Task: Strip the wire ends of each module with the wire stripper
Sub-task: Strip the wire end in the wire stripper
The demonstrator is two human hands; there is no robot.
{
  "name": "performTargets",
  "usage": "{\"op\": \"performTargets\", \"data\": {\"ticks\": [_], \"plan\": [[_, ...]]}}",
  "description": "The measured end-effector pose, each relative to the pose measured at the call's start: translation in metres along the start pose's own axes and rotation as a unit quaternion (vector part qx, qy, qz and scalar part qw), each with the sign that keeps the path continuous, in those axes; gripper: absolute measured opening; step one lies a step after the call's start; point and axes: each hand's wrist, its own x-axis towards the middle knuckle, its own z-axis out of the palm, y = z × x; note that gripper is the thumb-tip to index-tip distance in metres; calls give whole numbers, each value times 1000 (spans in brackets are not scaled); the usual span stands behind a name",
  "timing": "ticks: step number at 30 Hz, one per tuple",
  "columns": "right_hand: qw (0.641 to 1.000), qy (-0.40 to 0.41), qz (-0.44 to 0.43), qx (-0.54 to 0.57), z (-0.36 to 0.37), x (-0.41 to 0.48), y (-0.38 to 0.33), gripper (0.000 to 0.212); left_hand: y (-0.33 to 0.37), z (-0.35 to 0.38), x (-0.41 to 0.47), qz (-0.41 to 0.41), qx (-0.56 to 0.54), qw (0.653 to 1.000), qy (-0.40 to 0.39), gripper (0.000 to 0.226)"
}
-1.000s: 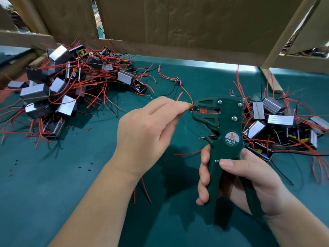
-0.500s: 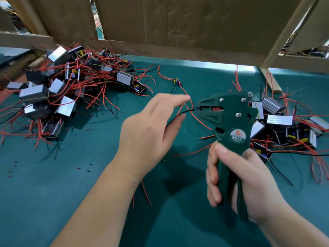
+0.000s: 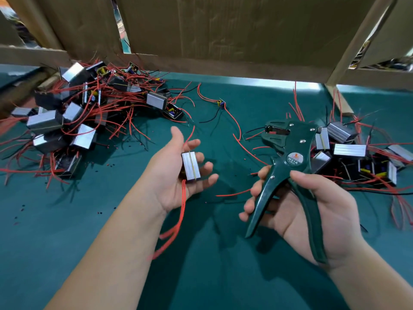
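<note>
The green table (image 3: 67, 242) looks the same as a moment ago. The left pile (image 3: 78, 121) of boxes sits far past our left hand (image 3: 172, 175). The right pile (image 3: 348, 151) sits just past our right hand (image 3: 335, 206). Neither pile has moved.

What changed is our hands. A second ago our left hand pinched a wire right at the mouth of the stripper (image 3: 295, 151). Then our right hand squeezed the handles together. Now our left hand has pulled back and turned palm up. It is wide and loose, and a small silver module (image 3: 190, 166) lies on the fingers. Our right hand grips the stripper, with the fingers round one handle and the palm on the other. The handles have sprung wide apart again. The tool's mouth is well off to the right of our left hand, and we see no wire from the module in it.

The module's red wires (image 3: 182, 211) hang down past our left wrist. They are blurry, so we cannot tell if the ends are bare.

Tiny bits (image 3: 99, 212) of cut skin dot the table left of our left arm.

We think the last cut is over. Either this module is done and goes on a pile, or we are turning it to find one more end. Many modules are left.
</note>
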Motion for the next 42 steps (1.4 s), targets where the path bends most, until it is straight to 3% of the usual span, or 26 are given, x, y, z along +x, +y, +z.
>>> {"op": "performTargets", "data": {"ticks": [3,5,7,8,12,18,20,22,23,24,31,36,42], "plan": [[1000,-1,3,0,0,0,0,59,4,-3,1,-35,-18,999,-22,60],[1000,4,2,4,-1,0,-1,58,6,-5,0,-57,-41,996,-58,44],[1000,14,-3,6,-2,1,-2,55,6,-6,0,-41,-38,995,-81,17],[1000,17,-5,7,-2,1,-2,54,5,-6,1,-19,-31,996,-81,14],[1000,19,-13,10,-3,2,-4,52,-1,-3,6,61,-5,997,-54,41],[1000,10,-10,8,-2,1,-3,58,-2,-4,9,134,57,986,-81,52],[1000,-1,-8,7,-1,1,-2,61,-6,-5,6,231,176,954,-80,62],[1000,-20,-10,-1,0,1,-2,60,-13,-2,2,365,342,860,-99,73],[999,-30,-7,-9,-1,0,-2,59,-18,0,0,401,373,825,-135,75],[999,-43,3,-17,-1,-1,-3,58,-23,3,-3,408,369,817,-173,74],[980,-171,99,-3,-1,-5,-7,55,-40,13,-10,371,235,848,-295,80],[973,-200,117,16,2,-1,-7,66,-45,18,-8,383,236,863,-231,83],[983,-180,38,4,-2,2,-7,69,-51,24,-2,356,271,875,-187,53]]}}
